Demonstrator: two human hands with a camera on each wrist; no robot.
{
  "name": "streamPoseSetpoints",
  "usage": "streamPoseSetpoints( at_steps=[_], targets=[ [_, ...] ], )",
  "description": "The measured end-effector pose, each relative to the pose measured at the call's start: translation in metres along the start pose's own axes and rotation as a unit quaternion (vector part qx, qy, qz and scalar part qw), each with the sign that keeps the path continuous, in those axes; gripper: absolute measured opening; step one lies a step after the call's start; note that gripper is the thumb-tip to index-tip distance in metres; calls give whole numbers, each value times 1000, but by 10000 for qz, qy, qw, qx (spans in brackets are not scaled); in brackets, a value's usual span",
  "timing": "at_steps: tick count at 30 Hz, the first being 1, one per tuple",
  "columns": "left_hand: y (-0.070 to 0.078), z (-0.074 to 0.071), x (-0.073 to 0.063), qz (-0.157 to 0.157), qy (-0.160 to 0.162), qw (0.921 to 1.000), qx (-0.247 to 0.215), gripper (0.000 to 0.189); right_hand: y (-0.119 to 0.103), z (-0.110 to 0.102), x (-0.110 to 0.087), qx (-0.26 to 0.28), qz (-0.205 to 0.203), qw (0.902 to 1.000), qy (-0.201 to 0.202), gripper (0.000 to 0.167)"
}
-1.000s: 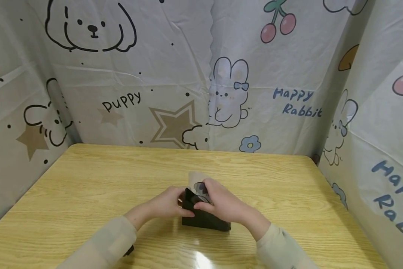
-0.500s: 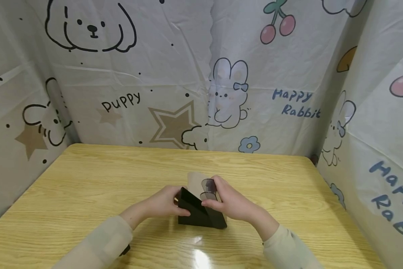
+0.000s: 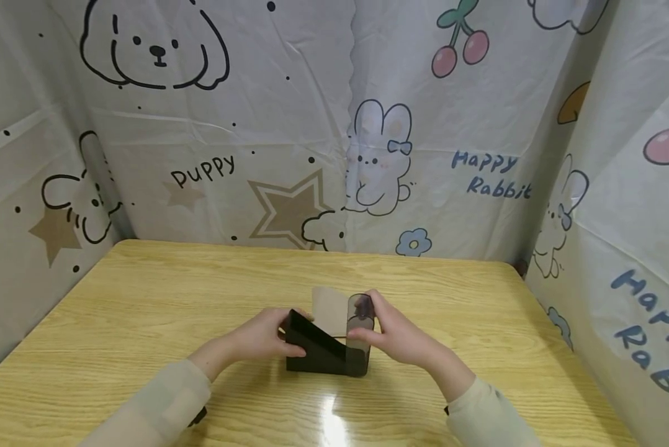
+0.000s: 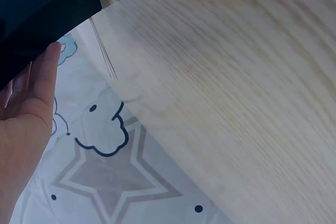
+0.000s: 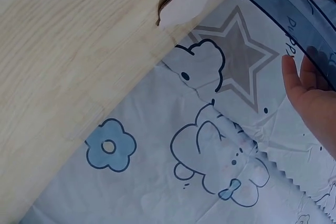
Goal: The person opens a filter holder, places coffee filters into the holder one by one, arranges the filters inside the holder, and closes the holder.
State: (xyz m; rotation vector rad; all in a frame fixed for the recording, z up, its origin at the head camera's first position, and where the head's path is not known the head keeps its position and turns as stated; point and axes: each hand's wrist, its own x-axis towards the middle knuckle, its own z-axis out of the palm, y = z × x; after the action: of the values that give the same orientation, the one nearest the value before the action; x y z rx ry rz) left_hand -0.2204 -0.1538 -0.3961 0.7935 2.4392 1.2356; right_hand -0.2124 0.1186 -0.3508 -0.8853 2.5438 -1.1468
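A black box [image 3: 312,354] with a sloping top edge sits on the table, its smoky see-through lid [image 3: 360,323] swung up at the right end. My left hand [image 3: 267,335] grips the box's left end, thumb on the front and fingers behind. With my right hand [image 3: 393,332] I hold the lid between thumb and fingers. Behind the box shows a beige paper piece [image 3: 329,310]; the box hides its lower part. In the left wrist view, fingers [image 4: 44,77] lie against the black side. The right wrist view has fingertips [image 5: 291,74] at the tinted lid [image 5: 302,22].
The wooden table [image 3: 172,292] reaches back to a hanging cloth [image 3: 245,124] printed with cartoon animals. More cloth hangs along the left and right sides. A small dark piece [image 3: 198,416] shows beside my left sleeve [image 3: 161,397].
The lid has swung up and right in my right hand, baring more of the box and the paper behind. My left hand and the box have shifted slightly left.
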Motion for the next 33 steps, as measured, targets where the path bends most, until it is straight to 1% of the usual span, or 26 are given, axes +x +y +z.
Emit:
streamPoseSetpoints(
  at_steps=[2, 6, 7, 17, 21, 25, 28, 33],
  targets=[
    [-1, -2, -2, -36, -3, 9999, 120, 42, 3, -2, -2, 27, 53, 10000, 35, 40],
    [-3, -5, -6, -142, 0, 9994, 327, 27, 11, -5, -6, 140, 96, 9998, 135, 40],
    [-3, -7, -7, -165, 24, 9993, 347, 26, 13, -6, -8, 176, 97, 9997, 162, 41],
    [-7, -15, -14, -290, 66, 9994, 154, 29, 32, -13, -18, 394, 205, 9984, 342, 41],
    [-6, -16, -14, -306, 49, 9995, 84, 29, 37, -15, -20, 463, 159, 9979, 414, 42],
    [-7, -16, -13, -253, 46, 9997, 51, 30, 45, -18, -25, 549, 143, 9973, 461, 45],
    [-8, -15, -12, -223, 33, 9997, 29, 30, 50, -20, -29, 704, 244, 9962, 453, 45],
    [-12, -15, -12, -266, 30, 9996, -15, 30, 56, -21, -34, 1035, 377, 9933, 354, 46]
  ],
)
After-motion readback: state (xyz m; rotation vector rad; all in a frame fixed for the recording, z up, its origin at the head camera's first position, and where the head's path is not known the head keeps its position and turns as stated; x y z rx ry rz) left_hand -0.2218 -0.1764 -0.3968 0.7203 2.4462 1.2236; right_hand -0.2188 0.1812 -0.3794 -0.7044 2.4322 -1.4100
